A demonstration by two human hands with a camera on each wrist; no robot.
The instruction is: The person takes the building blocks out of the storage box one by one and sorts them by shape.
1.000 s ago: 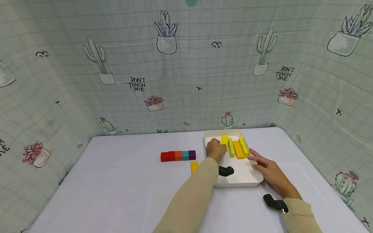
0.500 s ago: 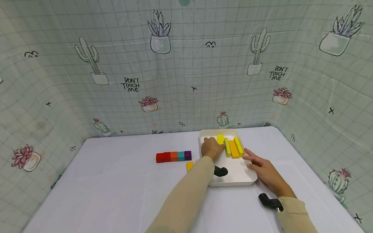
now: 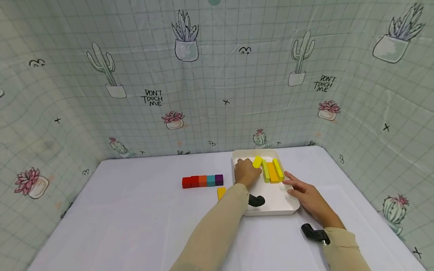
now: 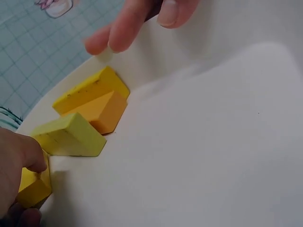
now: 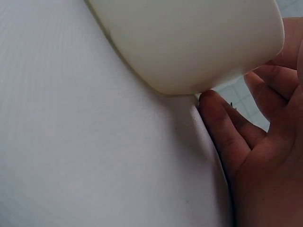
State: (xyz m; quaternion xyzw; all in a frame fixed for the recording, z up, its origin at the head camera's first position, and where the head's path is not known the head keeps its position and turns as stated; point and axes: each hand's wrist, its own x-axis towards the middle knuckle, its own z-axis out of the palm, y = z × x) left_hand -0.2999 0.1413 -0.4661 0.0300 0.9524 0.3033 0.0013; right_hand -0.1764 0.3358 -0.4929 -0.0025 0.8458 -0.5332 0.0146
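My left hand point(image 3: 246, 173) reaches into the white tray point(image 3: 276, 207) and grips a yellow block point(image 4: 35, 191) near its far left part. That block is tilted, its far end point(image 3: 257, 162) showing past the fingers. Right beside it stand a lime-green block point(image 4: 71, 137), an orange block point(image 4: 106, 111) and another yellow block point(image 4: 92, 90), side by side. My right hand point(image 3: 310, 197) rests at the tray's right wall with its fingers extended. Some fingertips point(image 4: 124, 35) reach over the rim, while others touch the wall from outside in the right wrist view.
Left of the tray, a row of small cubes point(image 3: 202, 181) in red, orange, teal and purple lies on the white table point(image 3: 135, 218). A yellow-orange block point(image 3: 221, 192) sits partly behind my left sleeve. A patterned cloth point(image 3: 217, 75) hangs behind the table.
The yellow block at my left hand has turned from straight to slanted, leaning toward the lime-green one. The head view has shifted slightly. My right hand stays at the tray's wall.
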